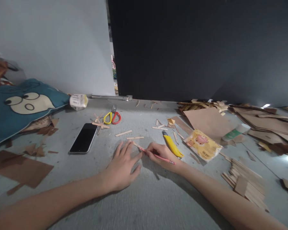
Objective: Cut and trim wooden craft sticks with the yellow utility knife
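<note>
My right hand (157, 151) is closed around a pink pencil (167, 159), its point end down at a wooden craft stick (139, 146) on the grey surface. My left hand (124, 169) lies flat with its fingers spread, the fingertips touching or close beside the far end of that stick. Just beyond the hands lie two more craft sticks, one (135, 138) near my left fingertips and another (124, 133) farther off. A yellow banana-shaped cutter (172, 144) rests right of my right hand.
Left are a black phone (84, 138), scissors (112, 117) with yellow and red handles, cardboard (21, 168) and a blue cushion (28, 105). Right are a yellow packet (203, 145), a glue stick (236, 132), a pile of craft sticks (247, 179) and cardboard sheets. A dark panel (201, 48) stands behind.
</note>
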### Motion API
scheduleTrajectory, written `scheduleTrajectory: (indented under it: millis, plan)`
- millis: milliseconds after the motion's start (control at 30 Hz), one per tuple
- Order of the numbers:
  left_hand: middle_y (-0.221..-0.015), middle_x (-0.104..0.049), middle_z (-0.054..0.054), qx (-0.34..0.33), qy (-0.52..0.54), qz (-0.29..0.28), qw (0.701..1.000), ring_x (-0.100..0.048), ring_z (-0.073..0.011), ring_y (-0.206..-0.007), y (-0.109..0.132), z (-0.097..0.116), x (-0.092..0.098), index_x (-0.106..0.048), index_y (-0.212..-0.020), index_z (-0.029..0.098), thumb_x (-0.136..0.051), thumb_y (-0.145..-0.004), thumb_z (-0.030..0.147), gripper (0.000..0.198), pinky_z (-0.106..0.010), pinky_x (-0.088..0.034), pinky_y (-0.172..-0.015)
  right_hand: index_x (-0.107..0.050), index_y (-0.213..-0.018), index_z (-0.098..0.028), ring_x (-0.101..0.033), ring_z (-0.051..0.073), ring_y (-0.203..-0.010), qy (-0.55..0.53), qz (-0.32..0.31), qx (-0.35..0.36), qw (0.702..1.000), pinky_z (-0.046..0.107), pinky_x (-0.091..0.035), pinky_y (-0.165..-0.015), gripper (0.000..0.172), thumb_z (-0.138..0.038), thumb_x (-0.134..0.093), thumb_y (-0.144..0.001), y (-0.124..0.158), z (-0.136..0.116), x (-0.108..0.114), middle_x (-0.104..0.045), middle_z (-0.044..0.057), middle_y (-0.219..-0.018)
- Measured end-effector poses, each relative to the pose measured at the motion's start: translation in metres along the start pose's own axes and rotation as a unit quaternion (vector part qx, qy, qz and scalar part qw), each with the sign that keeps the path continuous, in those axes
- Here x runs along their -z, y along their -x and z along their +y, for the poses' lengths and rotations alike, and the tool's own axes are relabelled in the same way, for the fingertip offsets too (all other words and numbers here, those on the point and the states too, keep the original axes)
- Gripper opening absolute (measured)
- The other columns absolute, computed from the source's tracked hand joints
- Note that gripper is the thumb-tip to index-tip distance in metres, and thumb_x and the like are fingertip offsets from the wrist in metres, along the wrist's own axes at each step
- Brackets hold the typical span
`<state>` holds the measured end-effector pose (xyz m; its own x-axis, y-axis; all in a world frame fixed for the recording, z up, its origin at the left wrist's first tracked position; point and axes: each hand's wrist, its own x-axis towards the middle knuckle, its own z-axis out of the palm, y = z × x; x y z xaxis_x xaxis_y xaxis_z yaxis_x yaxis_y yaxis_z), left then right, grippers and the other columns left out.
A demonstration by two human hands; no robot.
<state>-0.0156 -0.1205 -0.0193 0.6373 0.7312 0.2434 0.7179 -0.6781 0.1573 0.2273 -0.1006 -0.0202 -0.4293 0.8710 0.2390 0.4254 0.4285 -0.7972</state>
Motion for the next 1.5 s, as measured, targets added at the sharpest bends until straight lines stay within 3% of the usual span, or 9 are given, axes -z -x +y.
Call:
scheduleTrajectory:
  millis: [367, 1500]
  plan:
    - [-0.164, -0.046, -0.018, 0.003, -0.016, -0.01, 1.0, -0.038, -0.0441, -0.155, -0.0012, 0.0018, 0.0025, -0.061, -0.149, 0.029, -0.061, -0.1, 0.035, 0.049, -0.072, -0.029, -0.125, -0.057, -0.086, -0.021, -0.052, 0.012, -0.061, -0.019, 0.009, 0.016, 1.0, 0.024, -0.039, -0.056, 0.027, -0.042, -0.054, -0.103, -0.0006, -0.0001, 0.0, -0.063, 0.001, -0.073]
    - [-0.165, -0.045, -0.015, 0.003, -0.003, -0.002, 1.0, -0.037, -0.0423, -0.156, -0.0007, 0.0008, 0.0013, -0.063, -0.147, 0.031, -0.061, -0.099, 0.034, 0.048, -0.071, -0.027, -0.126, -0.059, -0.088, -0.021, -0.057, 0.013, -0.064, -0.012, 0.009, 0.013, 1.0, 0.024, -0.043, -0.057, 0.028, -0.044, -0.054, -0.104, -0.0013, 0.0027, -0.0026, -0.066, 0.002, -0.075]
